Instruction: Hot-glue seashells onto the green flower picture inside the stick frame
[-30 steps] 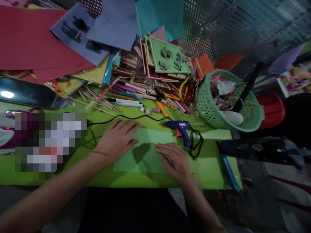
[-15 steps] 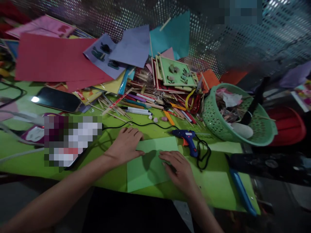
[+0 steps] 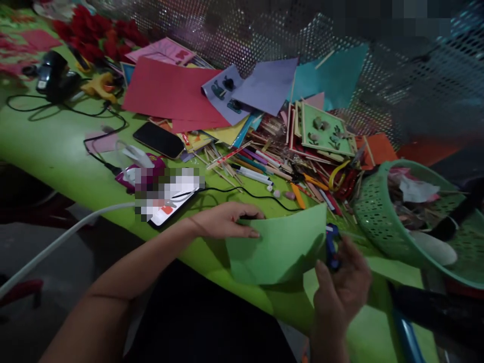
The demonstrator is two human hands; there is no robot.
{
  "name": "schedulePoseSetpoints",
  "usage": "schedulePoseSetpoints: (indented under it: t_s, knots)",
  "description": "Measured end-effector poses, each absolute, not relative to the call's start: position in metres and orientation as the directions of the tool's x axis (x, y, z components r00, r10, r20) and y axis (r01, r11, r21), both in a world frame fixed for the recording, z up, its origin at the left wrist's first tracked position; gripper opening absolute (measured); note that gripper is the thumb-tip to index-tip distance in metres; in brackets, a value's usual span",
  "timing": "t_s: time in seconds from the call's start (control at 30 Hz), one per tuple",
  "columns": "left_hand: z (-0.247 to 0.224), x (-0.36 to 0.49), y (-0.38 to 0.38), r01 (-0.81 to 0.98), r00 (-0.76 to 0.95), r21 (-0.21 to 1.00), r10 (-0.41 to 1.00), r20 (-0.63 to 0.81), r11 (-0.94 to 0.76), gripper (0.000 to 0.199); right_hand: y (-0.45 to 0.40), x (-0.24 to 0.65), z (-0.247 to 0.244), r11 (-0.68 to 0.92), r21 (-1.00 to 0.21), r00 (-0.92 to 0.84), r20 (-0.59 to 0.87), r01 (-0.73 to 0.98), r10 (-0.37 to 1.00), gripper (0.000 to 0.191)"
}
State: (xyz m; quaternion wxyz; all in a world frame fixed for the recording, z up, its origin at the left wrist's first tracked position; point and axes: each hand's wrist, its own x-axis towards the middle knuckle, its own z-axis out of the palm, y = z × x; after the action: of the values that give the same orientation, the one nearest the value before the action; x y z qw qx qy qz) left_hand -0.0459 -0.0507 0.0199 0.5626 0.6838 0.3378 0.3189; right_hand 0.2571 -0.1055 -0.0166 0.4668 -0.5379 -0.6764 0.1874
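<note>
A sheet of green paper [image 3: 276, 249] is lifted off the table and bends slightly, its right side raised. At its upper left edge my left hand [image 3: 229, 222] pinches it, thumb on the front and fingers behind. My right hand [image 3: 342, 285] is by the sheet's right edge, thumb and fingers apart, holding nothing; whether the thumb touches the paper I cannot tell. Behind that hand lies a blue glue gun [image 3: 331, 247], partly hidden by the paper and the fingers.
A green basket [image 3: 374, 217] with scraps stands at the right. Pens [image 3: 251, 175], sticks, framed pictures [image 3: 327, 128] and coloured sheets [image 3: 166, 93] pile up at the back. Two phones [image 3: 159, 139], a purple device [image 3: 139, 174] and cables are on the left.
The green paper has gone from flat on the table to raised in my left hand. My right hand has moved off the sheet to its right side. The view has swung left.
</note>
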Motion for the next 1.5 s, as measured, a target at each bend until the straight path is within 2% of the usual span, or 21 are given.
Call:
schedulePoseSetpoints:
  t_s: [0.1,0.2,0.3,0.4,0.53,0.67,0.8,0.87,0.93,1.0,1.3,1.5]
  knots:
    - [0.025,-0.048,-0.052,-0.026,0.486,0.994,0.868,0.106,-0.106,0.013,-0.103,0.255,-0.020,0.273,-0.891,0.199,0.361,0.363,0.911,0.066]
    - [0.023,-0.044,-0.054,-0.051,0.430,0.982,0.884,0.187,-0.183,0.012,-0.102,0.259,-0.025,0.243,-0.945,0.159,0.280,0.216,0.947,0.056]
    - [0.015,-0.039,-0.053,-0.013,0.386,0.932,0.858,0.338,-0.362,0.007,-0.103,0.264,-0.021,0.274,-0.955,0.152,0.289,0.112,0.945,0.038]
    - [0.010,-0.037,-0.050,0.044,0.374,0.848,0.796,0.477,-0.529,0.008,-0.105,0.262,-0.002,0.396,-0.904,0.109,0.415,0.161,0.903,0.015]
    - [0.009,-0.039,-0.048,0.137,0.362,0.782,0.766,0.531,-0.608,0.021,-0.112,0.256,0.027,0.479,-0.799,-0.018,0.508,0.364,0.861,0.022]
    - [0.002,-0.041,-0.057,0.303,0.391,0.736,0.783,0.483,-0.605,0.041,-0.118,0.258,0.022,0.509,-0.722,-0.139,0.509,0.469,0.849,0.010]
    - [-0.009,-0.049,-0.085,0.462,0.489,0.659,0.791,0.368,-0.593,0.064,-0.120,0.263,-0.002,0.555,-0.622,-0.350,0.431,0.553,0.832,0.022]
    - [-0.012,-0.055,-0.102,0.527,0.539,0.646,0.805,0.249,-0.553,0.073,-0.121,0.264,-0.009,0.559,-0.565,-0.429,0.359,0.606,0.829,0.026]
    - [-0.014,-0.062,-0.116,0.582,0.580,0.618,0.803,0.141,-0.529,0.070,-0.121,0.264,-0.014,0.546,-0.532,-0.466,0.291,0.647,0.836,0.030]
    - [-0.017,-0.070,-0.125,0.609,0.604,0.580,0.790,0.105,-0.542,0.068,-0.121,0.266,-0.016,0.525,-0.509,-0.487,0.220,0.682,0.845,0.035]
    - [-0.023,-0.064,-0.139,0.651,0.647,0.474,0.760,0.061,-0.592,0.054,-0.122,0.275,-0.007,0.483,-0.484,-0.550,0.006,0.729,0.835,0.050]
    - [-0.023,-0.046,-0.130,0.713,0.590,0.461,0.807,0.011,-0.528,0.048,-0.126,0.272,0.003,0.505,-0.470,-0.614,-0.104,0.724,0.783,0.067]
